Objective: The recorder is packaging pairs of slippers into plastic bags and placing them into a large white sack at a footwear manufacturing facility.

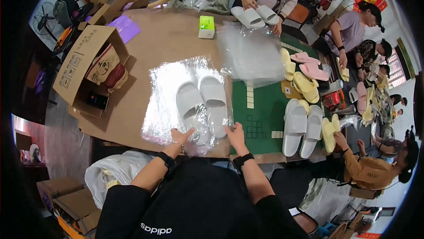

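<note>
A pair of pale grey slide sandals lies side by side at the middle of the table, toes pointing away from me. Shiny clear plastic bag spreads around them and covers their heel ends. At the bag's near edge, just left of the heels, my left hand grips the plastic, thumb on top. My right hand holds the plastic on the right side of the heels. Some fingers of both hands are partly hidden, and glare on the film blurs where it ends.
Right of me stand more white slides and yellow slides on a green mat. A stack of clear bags lies beyond. An opened carton is at left. Across the table a co-worker holds white slides; others work along the right.
</note>
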Available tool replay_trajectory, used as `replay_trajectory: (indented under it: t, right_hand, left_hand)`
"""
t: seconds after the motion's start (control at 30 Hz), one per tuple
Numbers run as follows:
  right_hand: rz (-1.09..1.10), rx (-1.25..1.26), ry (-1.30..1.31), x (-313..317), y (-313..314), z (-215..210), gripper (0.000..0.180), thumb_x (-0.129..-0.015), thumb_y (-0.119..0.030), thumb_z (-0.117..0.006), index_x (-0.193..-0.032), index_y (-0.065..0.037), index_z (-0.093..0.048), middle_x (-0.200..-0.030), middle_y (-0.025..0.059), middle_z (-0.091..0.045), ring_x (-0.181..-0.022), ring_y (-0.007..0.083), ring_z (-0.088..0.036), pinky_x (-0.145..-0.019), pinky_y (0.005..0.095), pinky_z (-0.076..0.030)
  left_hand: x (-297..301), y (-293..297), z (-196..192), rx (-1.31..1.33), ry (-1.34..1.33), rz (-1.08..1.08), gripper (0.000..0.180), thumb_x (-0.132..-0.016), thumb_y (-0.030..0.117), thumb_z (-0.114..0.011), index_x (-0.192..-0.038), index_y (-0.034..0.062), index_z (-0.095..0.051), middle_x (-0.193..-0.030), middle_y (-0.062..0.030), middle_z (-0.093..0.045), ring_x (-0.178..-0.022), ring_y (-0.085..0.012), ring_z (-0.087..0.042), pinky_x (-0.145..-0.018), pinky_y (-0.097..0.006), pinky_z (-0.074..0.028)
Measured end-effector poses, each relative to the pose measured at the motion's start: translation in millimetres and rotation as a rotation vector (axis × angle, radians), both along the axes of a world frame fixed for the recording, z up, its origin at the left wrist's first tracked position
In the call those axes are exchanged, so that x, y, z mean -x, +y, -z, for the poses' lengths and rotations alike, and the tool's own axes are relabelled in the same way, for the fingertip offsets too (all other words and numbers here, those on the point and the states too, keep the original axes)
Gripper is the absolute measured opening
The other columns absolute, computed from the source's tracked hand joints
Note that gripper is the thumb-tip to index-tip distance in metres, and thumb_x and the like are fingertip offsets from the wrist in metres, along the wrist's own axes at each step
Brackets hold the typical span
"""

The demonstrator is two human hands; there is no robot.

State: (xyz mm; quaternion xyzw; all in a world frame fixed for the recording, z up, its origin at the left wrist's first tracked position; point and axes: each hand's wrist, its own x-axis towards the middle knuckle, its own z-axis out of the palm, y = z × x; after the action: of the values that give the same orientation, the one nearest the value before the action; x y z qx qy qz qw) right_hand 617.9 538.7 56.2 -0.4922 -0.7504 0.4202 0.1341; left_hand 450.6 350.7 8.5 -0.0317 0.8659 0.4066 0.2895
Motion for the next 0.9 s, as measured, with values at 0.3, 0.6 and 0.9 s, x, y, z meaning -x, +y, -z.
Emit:
replay_trajectory:
  t: [0.3,0.6,0.9]
  right_hand:
    - [-0.079,0.482,-0.02,-5,27,43,0.04,-0.067,-0.016,-0.07,-0.097,0.003,-0.05,-0.082,0.0083,-0.057,-0.073,0.017,-0.054,-0.068,0.0306,-0.046]
    - [-0.122,1.165,0.349,-2,22,5,0.024,-0.086,-0.02,-0.055,-0.105,-0.005,-0.051,-0.1,0.0067,-0.057,-0.09,0.0201,-0.056,-0.074,0.0325,-0.049]
    - [-0.146,1.163,0.359,-16,37,-15,0.015,-0.083,-0.011,-0.049,-0.094,-0.002,-0.054,-0.092,0.0096,-0.057,-0.084,0.0215,-0.056,-0.073,0.0349,-0.048]
  left_hand:
    - [-13,11,-18,-0.204,-0.453,0.129,0.042,-0.061,0.016,-0.075,-0.09,-0.0063,-0.055,-0.073,-0.0094,-0.058,-0.055,-0.0174,-0.054,-0.048,-0.03,-0.043]
    - [-35,25,-48,-0.619,-0.687,-0.222,0.034,-0.071,0.01,-0.064,-0.1,0.0017,-0.048,-0.086,-0.0069,-0.055,-0.072,-0.0181,-0.055,-0.056,-0.032,-0.045]
    - [-48,37,-56,-0.619,-0.49,0.088,0.036,-0.068,0.005,-0.063,-0.1,0.0,-0.047,-0.08,-0.0045,-0.055,-0.072,-0.0107,-0.05,-0.06,-0.025,-0.043]
